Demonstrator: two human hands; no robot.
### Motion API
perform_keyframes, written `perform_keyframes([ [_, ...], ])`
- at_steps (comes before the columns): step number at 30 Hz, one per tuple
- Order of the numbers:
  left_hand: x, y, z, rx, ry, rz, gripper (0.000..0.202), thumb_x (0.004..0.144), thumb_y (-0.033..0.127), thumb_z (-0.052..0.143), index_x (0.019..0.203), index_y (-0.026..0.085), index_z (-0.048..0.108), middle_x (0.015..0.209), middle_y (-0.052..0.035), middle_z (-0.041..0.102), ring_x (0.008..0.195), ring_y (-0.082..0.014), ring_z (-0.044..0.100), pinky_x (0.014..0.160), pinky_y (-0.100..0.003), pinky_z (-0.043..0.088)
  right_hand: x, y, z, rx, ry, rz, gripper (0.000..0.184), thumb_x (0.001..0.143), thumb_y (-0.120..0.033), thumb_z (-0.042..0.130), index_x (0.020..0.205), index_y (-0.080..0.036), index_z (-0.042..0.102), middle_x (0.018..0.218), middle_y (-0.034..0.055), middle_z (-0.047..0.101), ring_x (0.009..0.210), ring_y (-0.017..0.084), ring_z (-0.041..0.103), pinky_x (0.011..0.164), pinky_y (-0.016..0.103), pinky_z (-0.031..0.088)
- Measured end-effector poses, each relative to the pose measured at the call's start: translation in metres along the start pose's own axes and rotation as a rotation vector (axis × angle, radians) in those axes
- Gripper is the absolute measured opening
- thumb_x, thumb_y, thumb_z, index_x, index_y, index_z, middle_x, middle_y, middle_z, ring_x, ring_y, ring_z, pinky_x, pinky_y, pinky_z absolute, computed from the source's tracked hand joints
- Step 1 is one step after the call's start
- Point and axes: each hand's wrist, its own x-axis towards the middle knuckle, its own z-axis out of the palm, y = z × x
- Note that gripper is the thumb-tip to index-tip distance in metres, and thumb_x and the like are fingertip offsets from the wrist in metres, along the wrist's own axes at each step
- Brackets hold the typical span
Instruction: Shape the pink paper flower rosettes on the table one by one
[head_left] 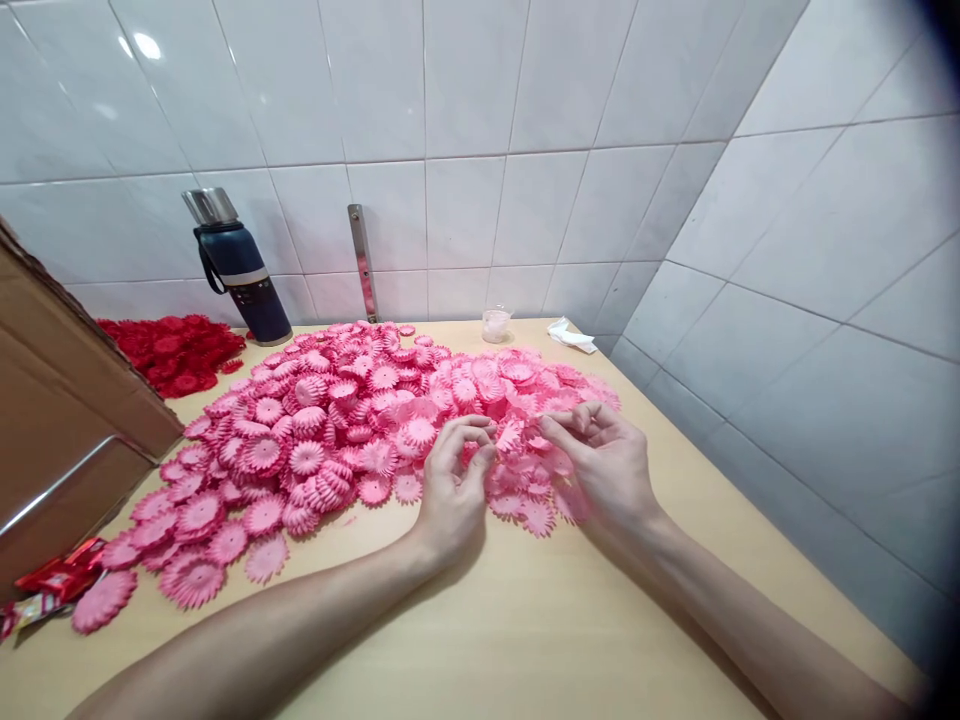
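A large heap of pink paper flowers covers the middle of a light wooden table. My left hand rests at the heap's near edge with thumb and fingers curled in a pinch over the flowers. My right hand lies just to its right, fingers bent and pinching at a pink flower piece between the two hands. What exactly each pinch holds is partly hidden by the fingers.
A pile of red paper flowers lies at the back left beside a dark blue flask. A small clear cup and crumpled white paper sit by the tiled wall. A cardboard box and red wrappers stand left.
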Motion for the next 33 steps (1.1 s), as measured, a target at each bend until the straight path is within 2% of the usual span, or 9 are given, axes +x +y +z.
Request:
perform_keyframes([
  [4, 0.0, -0.002, 0.0, 0.003, 0.029, 0.031, 0.012, 0.088, 0.02, 0.051, 0.077, 0.019, 0.057, 0.107, -0.0077, 0.058, 0.109, -0.0196, 0.054, 0.098, -0.034, 0.039, 0.001, 0.0, 0.002, 0.025, 0.009, 0.001, 0.041, 0.061, -0.028, 0.082, 0.063, -0.021, 0.042, 0.066, -0.0019, 0.063, 0.065, 0.012, 0.059, 0.064, 0.026, 0.049],
  [8, 0.002, -0.006, -0.001, -0.04, 0.065, 0.033, 0.01, 0.088, 0.021, 0.051, 0.081, 0.019, 0.058, 0.106, -0.0073, 0.06, 0.106, -0.019, 0.055, 0.096, -0.033, 0.041, 0.0, -0.009, 0.005, -0.057, -0.033, -0.074, 0.036, 0.065, -0.028, 0.08, 0.064, -0.021, 0.045, 0.068, -0.0012, 0.064, 0.068, 0.013, 0.061, 0.066, 0.026, 0.052],
  [11, 0.003, -0.009, -0.002, -0.083, 0.084, -0.011, 0.009, 0.088, 0.026, 0.052, 0.088, 0.019, 0.058, 0.095, -0.0043, 0.061, 0.092, -0.0163, 0.057, 0.085, -0.028, 0.044, 0.0, -0.018, 0.006, -0.171, -0.148, -0.145, 0.03, 0.068, -0.029, 0.078, 0.068, -0.021, 0.049, 0.071, 0.0009, 0.066, 0.075, 0.017, 0.065, 0.073, 0.031, 0.054],
  [15, 0.004, -0.011, -0.001, -0.126, 0.107, -0.095, 0.012, 0.088, 0.031, 0.051, 0.084, 0.019, 0.053, 0.078, 0.0006, 0.053, 0.073, -0.012, 0.05, 0.068, -0.022, 0.043, 0.002, -0.022, 0.009, -0.386, -0.326, -0.246, 0.021, 0.072, -0.029, 0.074, 0.073, -0.02, 0.056, 0.074, 0.0038, 0.067, 0.075, 0.021, 0.066, 0.071, 0.036, 0.055],
  [19, 0.004, -0.01, 0.0, -0.154, 0.11, -0.194, 0.016, 0.089, 0.03, 0.05, 0.078, 0.018, 0.049, 0.07, 0.0025, 0.046, 0.064, -0.0095, 0.042, 0.058, -0.019, 0.038, 0.009, -0.028, 0.013, -0.612, -0.423, -0.457, 0.008, 0.077, -0.021, 0.067, 0.073, -0.019, 0.059, 0.072, 0.0036, 0.066, 0.07, 0.02, 0.064, 0.069, 0.036, 0.053],
  [21, 0.005, -0.008, 0.0, -0.242, 0.075, -0.246, 0.02, 0.088, 0.034, 0.05, 0.078, 0.017, 0.048, 0.071, 0.0024, 0.046, 0.063, -0.0092, 0.044, 0.058, -0.019, 0.039, 0.014, -0.032, 0.017, -0.639, -0.482, -0.498, 0.007, 0.077, -0.017, 0.064, 0.072, -0.019, 0.059, 0.071, 0.0031, 0.065, 0.069, 0.019, 0.063, 0.068, 0.035, 0.053],
  [25, 0.007, -0.005, 0.0, -0.395, 0.036, -0.321, 0.028, 0.083, 0.044, 0.057, 0.085, 0.018, 0.047, 0.076, 0.0006, 0.055, 0.065, -0.0101, 0.054, 0.058, -0.021, 0.046, 0.021, -0.033, 0.023, -0.519, -0.587, -0.376, 0.011, 0.074, -0.016, 0.067, 0.071, -0.019, 0.057, 0.068, 0.0015, 0.063, 0.067, 0.018, 0.062, 0.064, 0.033, 0.052],
  [28, 0.009, -0.007, 0.001, -0.43, 0.066, -0.342, 0.035, 0.076, 0.04, 0.068, 0.091, 0.018, 0.045, 0.067, 0.0029, 0.058, 0.059, -0.0099, 0.058, 0.056, -0.02, 0.046, 0.023, -0.024, 0.025, -0.358, -0.573, -0.193, 0.018, 0.07, -0.019, 0.073, 0.069, -0.019, 0.055, 0.068, 0.0004, 0.063, 0.067, 0.017, 0.062, 0.062, 0.031, 0.052],
  [33, 0.01, -0.014, 0.002, -0.454, -0.014, -0.296, 0.027, 0.082, 0.038, 0.061, 0.075, 0.015, 0.048, 0.066, -0.001, 0.064, 0.062, -0.0139, 0.066, 0.062, -0.025, 0.052, 0.029, -0.013, 0.018, -0.142, -0.54, 0.081, 0.033, 0.062, -0.026, 0.082, 0.07, -0.019, 0.051, 0.065, -0.0003, 0.064, 0.064, 0.015, 0.063, 0.061, 0.029, 0.051],
])
